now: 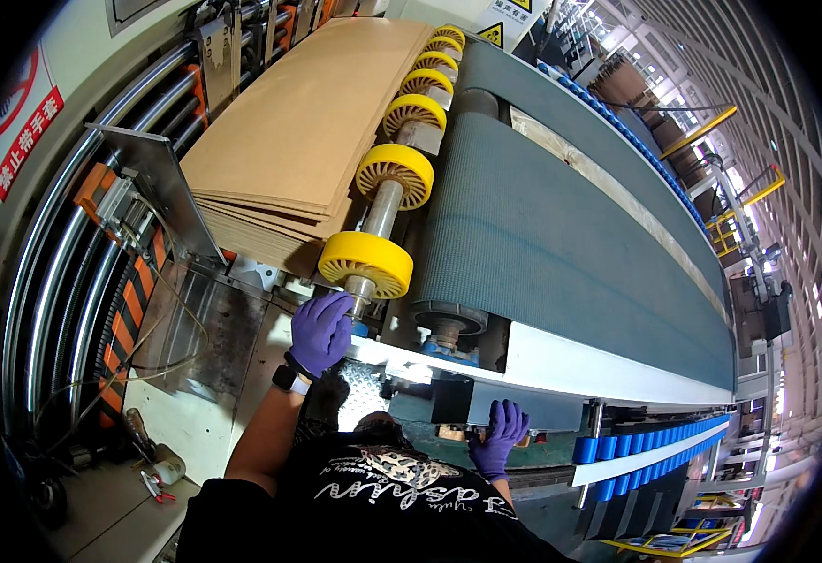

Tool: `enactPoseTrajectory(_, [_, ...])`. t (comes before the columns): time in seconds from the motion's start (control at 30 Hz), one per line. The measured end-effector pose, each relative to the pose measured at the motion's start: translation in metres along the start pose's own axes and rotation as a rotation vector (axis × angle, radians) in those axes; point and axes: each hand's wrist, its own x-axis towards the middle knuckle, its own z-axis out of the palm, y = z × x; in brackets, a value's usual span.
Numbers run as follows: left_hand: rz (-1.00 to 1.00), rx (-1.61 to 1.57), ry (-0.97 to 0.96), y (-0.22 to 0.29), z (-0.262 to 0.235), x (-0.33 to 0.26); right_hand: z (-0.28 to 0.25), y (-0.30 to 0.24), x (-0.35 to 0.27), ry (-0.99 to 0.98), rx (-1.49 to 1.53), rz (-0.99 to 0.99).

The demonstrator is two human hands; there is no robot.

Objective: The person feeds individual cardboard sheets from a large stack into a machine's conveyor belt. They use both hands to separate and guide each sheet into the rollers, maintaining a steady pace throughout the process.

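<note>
My left hand [321, 335], in a purple glove, is at the near end of a metal shaft [386, 208] that carries several yellow wheels [366, 265]. Its fingers are bent and pressed together beside the shaft end; whatever lies under them is hidden. To the right and lower, my right hand [498, 438], also gloved in purple, touches the lower edge of the machine's side frame [538, 409], fingers stretched out and slightly apart. Left of the wheels lies a stack of brown cardboard sheets [289, 113], its near edges fanned. A grey-green conveyor belt [542, 216] runs on the right.
An upright metal plate [153, 178] stands at the stack's near left, with chrome rollers [59, 291] beyond it. Blue rollers [650, 450] line the lower right. A bottle [165, 469] and a thin cable [200, 324] are at the lower left.
</note>
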Motion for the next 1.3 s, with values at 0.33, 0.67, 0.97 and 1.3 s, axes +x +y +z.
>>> enactPoseTrajectory(0.33, [-0.004, -0.016, -0.024, 0.0005, -0.0028, 0.0037, -0.004, -0.0032, 0.0015, -0.007, 0.003, 0.005])
enactPoseTrajectory(0.67, [0.052, -0.014, -0.061, -0.0034, -0.0085, 0.0083, -0.0071, -0.0075, 0.0036, -0.016, 0.01, 0.021])
enactPoseTrajectory(0.97, [0.033, -0.005, -0.065, -0.0048, -0.0082, 0.0063, -0.0069, -0.0068, 0.0025, -0.02, 0.018, 0.018])
enactPoseTrajectory(1.3, [0.026, -0.009, -0.055, -0.0027, -0.0072, 0.0081, -0.0025, -0.0028, 0.0005, -0.013, 0.033, 0.017])
